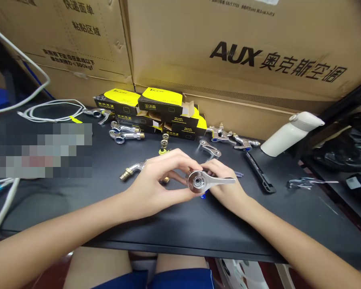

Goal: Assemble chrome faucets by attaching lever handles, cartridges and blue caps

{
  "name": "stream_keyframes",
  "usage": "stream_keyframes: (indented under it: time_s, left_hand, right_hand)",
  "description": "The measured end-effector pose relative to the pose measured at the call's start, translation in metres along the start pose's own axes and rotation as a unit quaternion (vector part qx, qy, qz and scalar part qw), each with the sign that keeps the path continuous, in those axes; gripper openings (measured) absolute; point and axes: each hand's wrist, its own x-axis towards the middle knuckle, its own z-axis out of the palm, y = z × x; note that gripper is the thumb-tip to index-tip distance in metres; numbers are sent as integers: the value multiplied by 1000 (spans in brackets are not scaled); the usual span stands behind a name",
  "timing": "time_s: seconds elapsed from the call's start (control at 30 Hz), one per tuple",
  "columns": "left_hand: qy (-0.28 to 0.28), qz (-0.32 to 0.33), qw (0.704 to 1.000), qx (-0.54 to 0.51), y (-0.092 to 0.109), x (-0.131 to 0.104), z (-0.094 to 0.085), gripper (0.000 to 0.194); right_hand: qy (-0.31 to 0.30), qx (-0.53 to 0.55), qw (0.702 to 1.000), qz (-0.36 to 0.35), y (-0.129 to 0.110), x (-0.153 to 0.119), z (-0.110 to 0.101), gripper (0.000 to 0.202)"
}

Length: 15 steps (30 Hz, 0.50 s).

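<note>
My left hand is closed on a chrome faucet handle, its thumb and fingers around the round end. The handle's hollow round end faces me and its lever points right. Just behind the lever, my right hand is curled; its fingertips are partly hidden, and I cannot make out what they hold. A small blue piece shows beneath the handle. Beyond my left hand lies a chrome faucet spout with a brass threaded end. Two chrome lever parts rest behind my right hand.
Yellow and black boxes are stacked against large cartons. Chrome faucets lie left of them, more to the right. A black bar-shaped tool, a white bottle and a coiled white cable are on the dark table.
</note>
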Motion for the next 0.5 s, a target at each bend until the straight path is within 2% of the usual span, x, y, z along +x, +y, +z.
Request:
stream_keyframes:
  time_s: [0.07, 0.33, 0.43, 0.5]
  left_hand:
    - [1, 12, 1000, -8, 0, 0, 0, 30]
    - [7, 54, 998, 5, 7, 0, 0, 37]
    - [14, 72, 997, 22, 8, 0, 0, 40]
    - [23, 79, 996, 28, 9, 0, 1, 40]
  right_hand:
    - [-33, -29, 999, -17, 3, 0, 4, 16]
    - [-35, -67, 997, 10, 13, 2, 8, 7]
    - [-12, -55, 998, 18, 13, 1, 7, 8]
    - [34, -35, 998, 26, 10, 1, 3, 9]
